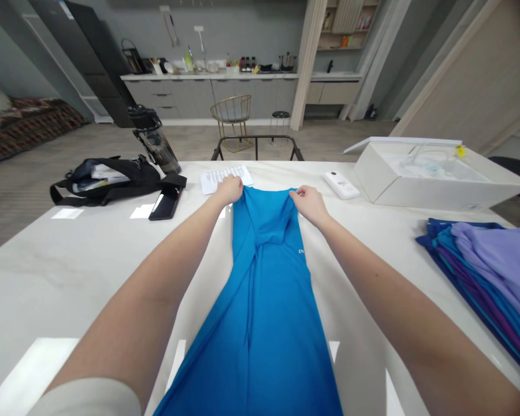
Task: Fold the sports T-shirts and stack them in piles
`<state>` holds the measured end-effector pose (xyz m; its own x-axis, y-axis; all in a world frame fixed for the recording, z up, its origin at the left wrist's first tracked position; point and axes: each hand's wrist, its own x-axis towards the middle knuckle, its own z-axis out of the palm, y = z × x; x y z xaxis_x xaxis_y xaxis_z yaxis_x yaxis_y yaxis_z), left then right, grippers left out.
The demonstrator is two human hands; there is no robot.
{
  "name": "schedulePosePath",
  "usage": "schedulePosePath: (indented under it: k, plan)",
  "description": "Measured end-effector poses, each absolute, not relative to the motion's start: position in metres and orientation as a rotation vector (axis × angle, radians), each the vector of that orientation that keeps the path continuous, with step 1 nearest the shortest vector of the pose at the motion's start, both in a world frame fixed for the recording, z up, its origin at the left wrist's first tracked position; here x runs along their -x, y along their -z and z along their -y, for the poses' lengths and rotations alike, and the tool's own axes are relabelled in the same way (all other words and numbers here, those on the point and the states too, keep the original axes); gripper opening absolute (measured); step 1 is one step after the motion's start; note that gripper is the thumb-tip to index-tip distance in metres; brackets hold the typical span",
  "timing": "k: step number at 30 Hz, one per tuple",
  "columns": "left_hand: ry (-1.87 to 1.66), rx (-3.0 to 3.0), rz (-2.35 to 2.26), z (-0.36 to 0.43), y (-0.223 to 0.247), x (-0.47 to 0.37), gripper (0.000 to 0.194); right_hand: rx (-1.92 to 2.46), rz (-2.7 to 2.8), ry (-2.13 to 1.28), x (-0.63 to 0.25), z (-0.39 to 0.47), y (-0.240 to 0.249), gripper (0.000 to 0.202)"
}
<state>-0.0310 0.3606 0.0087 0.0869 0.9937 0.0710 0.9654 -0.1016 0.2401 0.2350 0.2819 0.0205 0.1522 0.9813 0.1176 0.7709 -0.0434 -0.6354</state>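
Note:
A blue garment (281,312) with a folded-over far end and a small white print on its right side lies lengthwise on the white table (60,271). Its near end runs out of the bottom of the view. At the far left corner, my left hand (231,189) is closed on the cloth. My right hand (308,203) pinches the opposite far corner between thumb and fingers. The far edge of the fabric stretches between both hands, sagging slightly. A sheet of printed paper (212,180) lies just beyond my left hand.
Folded clothes (498,248) in blue and purple are stacked at the right. Behind them stands an opened white box (420,193), with a white device (341,185) beside it. A black bag (108,179), phone (167,202) and dark bottle (158,141) occupy the far left.

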Motion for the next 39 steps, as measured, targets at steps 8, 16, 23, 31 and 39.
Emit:
schedulePosePath:
  k: [8,16,23,31,39]
  plan:
    - [-0.189,-2.247,-1.962,-0.357,0.022,0.047,0.032,1.957,1.878,-0.477,-0.238,-0.293,0.027,0.026]
    - [-0.455,-2.117,-2.000,-0.361,0.014,0.034,0.025,1.950,1.662,-0.364,-0.240,-0.304,0.009,0.026]
    - [-0.570,-2.154,-2.033,-0.327,0.027,0.024,0.034,1.988,1.804,-0.188,-0.230,-0.299,0.030,0.026]
    - [-0.551,-2.351,-1.691,-0.232,0.010,0.026,0.022,1.399,2.305,-0.285,-0.209,-0.221,0.012,0.016]
    - [-0.584,-2.221,-1.670,-0.108,0.017,0.054,0.022,1.281,2.580,-0.207,-0.195,-0.132,0.006,0.025]
